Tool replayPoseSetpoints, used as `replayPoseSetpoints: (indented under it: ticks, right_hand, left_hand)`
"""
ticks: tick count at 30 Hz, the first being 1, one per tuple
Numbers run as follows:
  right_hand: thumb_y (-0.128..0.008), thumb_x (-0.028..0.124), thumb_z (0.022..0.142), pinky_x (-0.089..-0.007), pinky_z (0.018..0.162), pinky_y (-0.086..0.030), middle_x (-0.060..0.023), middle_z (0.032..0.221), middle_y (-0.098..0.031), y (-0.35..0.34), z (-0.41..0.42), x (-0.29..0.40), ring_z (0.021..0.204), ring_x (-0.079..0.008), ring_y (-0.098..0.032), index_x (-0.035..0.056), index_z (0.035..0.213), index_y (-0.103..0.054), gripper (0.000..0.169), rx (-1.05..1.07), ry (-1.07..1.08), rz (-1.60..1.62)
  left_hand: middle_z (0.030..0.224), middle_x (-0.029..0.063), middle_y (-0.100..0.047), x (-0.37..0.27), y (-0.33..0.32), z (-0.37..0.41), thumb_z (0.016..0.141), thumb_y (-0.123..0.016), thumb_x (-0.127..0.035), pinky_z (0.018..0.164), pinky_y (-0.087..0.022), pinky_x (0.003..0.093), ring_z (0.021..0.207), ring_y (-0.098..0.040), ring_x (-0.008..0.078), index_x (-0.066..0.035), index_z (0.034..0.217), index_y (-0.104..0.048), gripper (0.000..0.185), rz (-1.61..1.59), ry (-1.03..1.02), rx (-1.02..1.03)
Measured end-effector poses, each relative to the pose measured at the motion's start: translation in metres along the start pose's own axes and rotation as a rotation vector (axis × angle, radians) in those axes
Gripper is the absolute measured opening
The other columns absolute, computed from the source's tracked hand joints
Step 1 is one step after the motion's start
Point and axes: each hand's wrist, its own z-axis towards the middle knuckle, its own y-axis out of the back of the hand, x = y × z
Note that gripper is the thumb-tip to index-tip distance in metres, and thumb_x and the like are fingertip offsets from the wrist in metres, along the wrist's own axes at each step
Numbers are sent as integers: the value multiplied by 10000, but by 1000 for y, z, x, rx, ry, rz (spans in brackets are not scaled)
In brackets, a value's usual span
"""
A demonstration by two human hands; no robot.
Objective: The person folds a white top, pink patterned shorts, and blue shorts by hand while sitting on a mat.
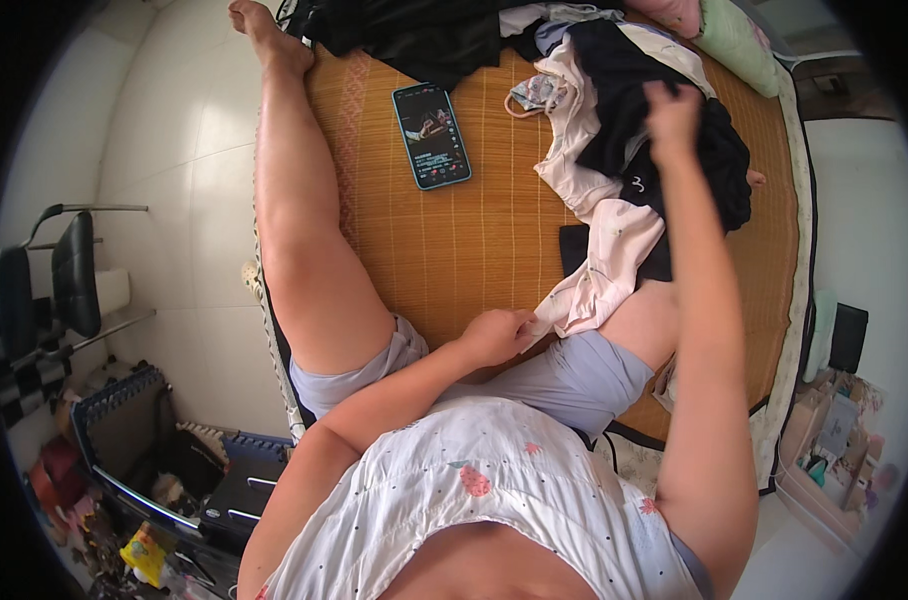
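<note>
My left hand is shut on the edge of a pale pink garment, low between my thighs. The garment runs up over my right thigh into a heap of clothes. My right hand is blurred and lies over a black garment at the upper right; whether its fingers grip the cloth cannot be told. Another black piece with a white mark lies beneath my right forearm. A patterned cloth with a pink loop sits at the heap's left edge.
A phone with a lit screen lies on the woven mat between my legs. Black cloth lies at the far edge, and a green pillow at the far right. Chairs stand on the tiled floor at left.
</note>
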Motion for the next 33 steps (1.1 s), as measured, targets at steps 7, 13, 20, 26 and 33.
replayPoseSetpoints:
  ticks: [7,13,20,26,33]
  right_hand:
    - [-513,56,846,-378,708,-552,-202,1155,-415,232,107,-183,928,-271,-525,-44,1189,-281,426,-767,-517,936]
    - [-665,130,706,-400,1032,-275,-225,1281,-384,221,23,-121,1189,-367,-362,25,1287,-357,666,-307,-699,-272]
    - [-718,243,648,-399,921,-345,-119,1153,-493,43,-89,9,1094,-303,-439,107,1214,-475,630,506,534,-228]
    - [-642,275,743,-414,831,-399,-126,1040,-560,-28,-120,-27,969,-307,-534,104,1162,-501,474,651,55,-473]
    - [-499,269,881,-309,649,-443,-61,788,-617,11,-81,-66,721,-167,-587,30,991,-578,273,360,-357,461]
  left_hand:
    - [835,130,-636,-7,1,3,773,-573,-144,679,-479,343,747,-613,269,-32,1024,-584,276,-44,-2,37]
    - [834,128,-638,-8,0,5,775,-567,-141,680,-480,341,751,-614,269,-34,1042,-582,288,-10,-15,38]
    - [797,126,-636,-7,3,1,767,-572,-135,653,-478,341,716,-611,273,-33,1025,-582,278,27,-32,14]
    - [762,123,-636,-1,6,-3,767,-572,-132,644,-478,345,683,-610,277,-34,1017,-582,269,27,14,-14]
    - [797,136,-635,-2,1,1,762,-580,-141,652,-475,344,716,-613,271,-33,1019,-586,279,8,-61,-43]
